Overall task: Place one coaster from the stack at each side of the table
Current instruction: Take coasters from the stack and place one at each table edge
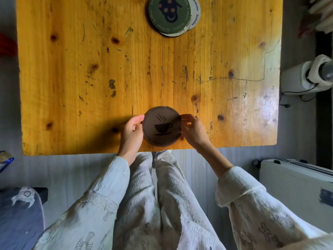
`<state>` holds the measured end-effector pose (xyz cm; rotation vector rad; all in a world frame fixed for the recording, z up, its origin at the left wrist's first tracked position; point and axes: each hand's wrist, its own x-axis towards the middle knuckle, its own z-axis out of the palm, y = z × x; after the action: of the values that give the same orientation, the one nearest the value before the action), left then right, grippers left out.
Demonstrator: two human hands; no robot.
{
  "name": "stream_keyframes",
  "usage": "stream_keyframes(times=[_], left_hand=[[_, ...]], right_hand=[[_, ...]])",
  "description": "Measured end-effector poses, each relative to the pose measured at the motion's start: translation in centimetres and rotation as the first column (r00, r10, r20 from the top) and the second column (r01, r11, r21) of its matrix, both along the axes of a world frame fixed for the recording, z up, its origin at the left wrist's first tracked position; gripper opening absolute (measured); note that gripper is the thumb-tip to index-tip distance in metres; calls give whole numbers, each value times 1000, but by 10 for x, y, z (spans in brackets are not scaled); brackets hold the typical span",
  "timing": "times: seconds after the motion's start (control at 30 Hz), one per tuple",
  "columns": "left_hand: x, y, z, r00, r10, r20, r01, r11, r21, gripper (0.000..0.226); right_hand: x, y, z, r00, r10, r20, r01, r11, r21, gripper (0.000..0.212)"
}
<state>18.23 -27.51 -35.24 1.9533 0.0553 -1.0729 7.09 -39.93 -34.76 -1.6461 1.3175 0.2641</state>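
Near edge, middle: brown coaster [161, 126] with cup print lies flat on the table [72, 78], just inside the edge. Risk: set this close to the edge, a sleeve or wrist drawn back could drag it off onto the lap. Left hand [132, 130] curls at its left rim, fingertips pinching the edge. Right hand [193, 129] mirrors it on the right rim, thumb and fingers pinching lightly. Both forearms reach in from below, wrists bent inward. Far edge, middle: stack of coasters [173, 15], green one on top, fanned slightly, well apart from the hands.
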Motion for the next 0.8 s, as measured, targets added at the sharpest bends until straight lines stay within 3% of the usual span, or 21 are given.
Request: stream_keyframes(times=[0.63,0.8], left_hand=[[-8,7,8,1000,-1,-13,0,1000,-10,31],[-1,3,11,996,-91,17,90,996,26,31]], right_hand=[[-3,11,0,999,10,-39,-12,999,-41,34],[-3,5,0,996,56,-64,-58,998,-35,32]])
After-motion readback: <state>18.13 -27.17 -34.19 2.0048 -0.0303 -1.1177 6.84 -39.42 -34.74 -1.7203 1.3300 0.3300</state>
